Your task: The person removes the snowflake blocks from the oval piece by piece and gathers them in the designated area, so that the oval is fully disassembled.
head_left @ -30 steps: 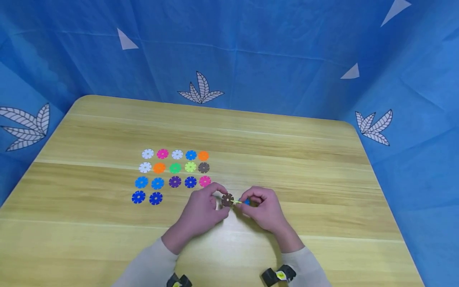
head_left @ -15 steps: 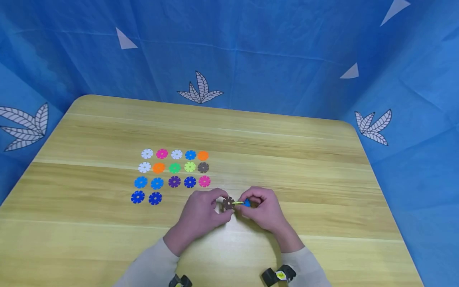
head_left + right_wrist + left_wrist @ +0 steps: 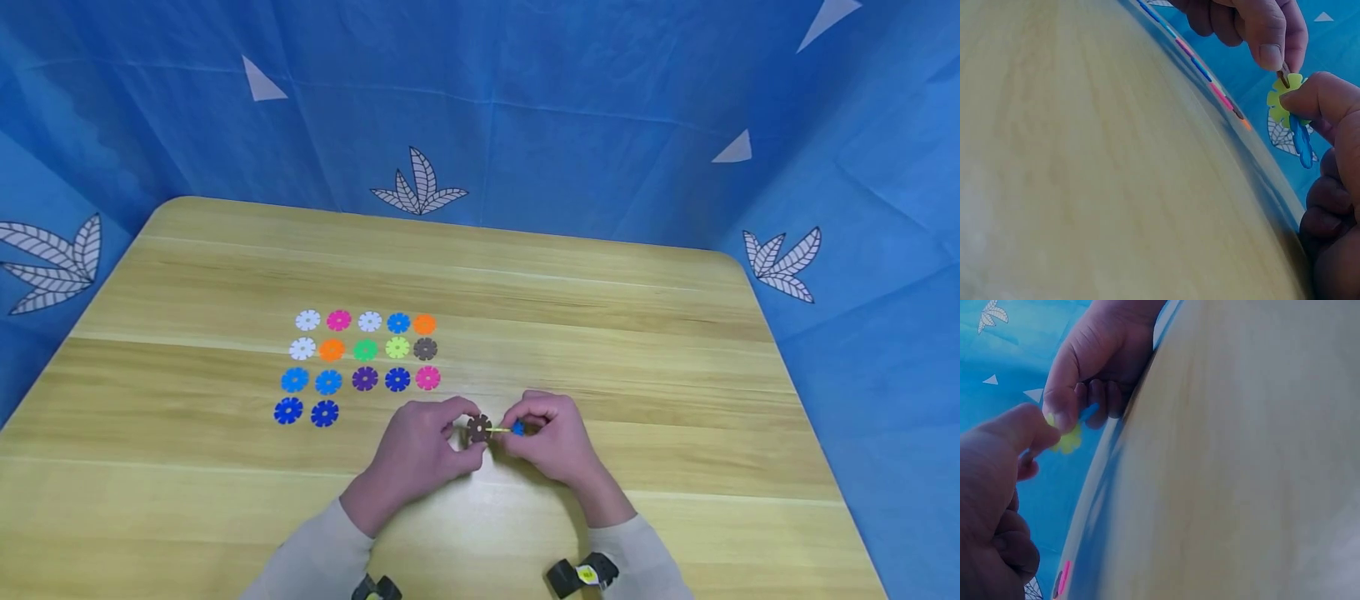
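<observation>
My left hand (image 3: 422, 442) pinches a brown notched disc (image 3: 479, 428) by its edges between thumb and index finger. Opposite it, my right hand (image 3: 550, 433) pinches a yellow-green notched disc (image 3: 1280, 103), which stands edge-on in the head view and meets the brown one at its rim. A blue notched disc (image 3: 1301, 142) is slotted into the other side of the yellow-green disc, near the right fingers. In the left wrist view the thumb and finger hide most of the brown disc, while the yellow-green disc (image 3: 1067, 439) shows between the hands.
Several notched discs in white, pink, blue, orange, green, purple and brown lie flat in rows left of the hands, among them a purple disc (image 3: 365, 379) and a pink disc (image 3: 428, 378). Blue cloth (image 3: 480, 108) hangs behind the wooden table (image 3: 637, 333).
The left hand and brown disc have shifted slightly right and toward the person. The yellow-green disc has tilted and turned edge-on again; the blue disc shows a bit lower.
</observation>
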### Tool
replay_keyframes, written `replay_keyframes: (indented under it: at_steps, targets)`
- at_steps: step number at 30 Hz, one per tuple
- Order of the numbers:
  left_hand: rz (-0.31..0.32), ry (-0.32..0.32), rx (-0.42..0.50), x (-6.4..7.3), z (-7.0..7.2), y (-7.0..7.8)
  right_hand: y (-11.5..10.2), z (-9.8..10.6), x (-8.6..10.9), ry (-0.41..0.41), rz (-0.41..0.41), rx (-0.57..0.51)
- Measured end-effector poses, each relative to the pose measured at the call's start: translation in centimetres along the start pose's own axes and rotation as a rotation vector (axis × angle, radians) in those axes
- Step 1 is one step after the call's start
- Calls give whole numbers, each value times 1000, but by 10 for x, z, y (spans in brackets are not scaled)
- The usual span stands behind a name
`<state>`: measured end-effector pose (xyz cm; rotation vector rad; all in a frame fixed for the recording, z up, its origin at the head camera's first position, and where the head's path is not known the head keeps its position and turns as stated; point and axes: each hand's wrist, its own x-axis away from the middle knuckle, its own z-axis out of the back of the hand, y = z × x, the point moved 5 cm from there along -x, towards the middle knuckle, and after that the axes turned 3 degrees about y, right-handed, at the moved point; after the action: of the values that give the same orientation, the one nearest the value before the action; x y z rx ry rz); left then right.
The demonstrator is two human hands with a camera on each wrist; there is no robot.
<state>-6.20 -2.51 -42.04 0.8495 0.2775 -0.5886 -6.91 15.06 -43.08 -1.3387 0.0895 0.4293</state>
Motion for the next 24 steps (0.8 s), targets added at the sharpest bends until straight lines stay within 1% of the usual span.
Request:
replay_keyframes:
  at_steps: [3, 8, 12, 15, 21, 24]
  targets:
    - [-29, 21, -11, 1, 0, 0, -14, -1, -2, 0, 1, 3]
    - [-72, 49, -2, 3, 2, 0, -11, -1, -2, -10, 8, -9]
    - [-86, 44, 23, 5, 1, -2, 3, -1, 0, -17, 22, -14]
    - [-99, 42, 35, 6, 0, -3, 16, 0, 3, -20, 17, -12]
    - [-148, 32, 56, 5, 2, 0, 20, 1, 4, -40, 35, -36]
    - [-155, 17, 68, 5, 3, 0, 21, 1, 4, -55, 48, -50]
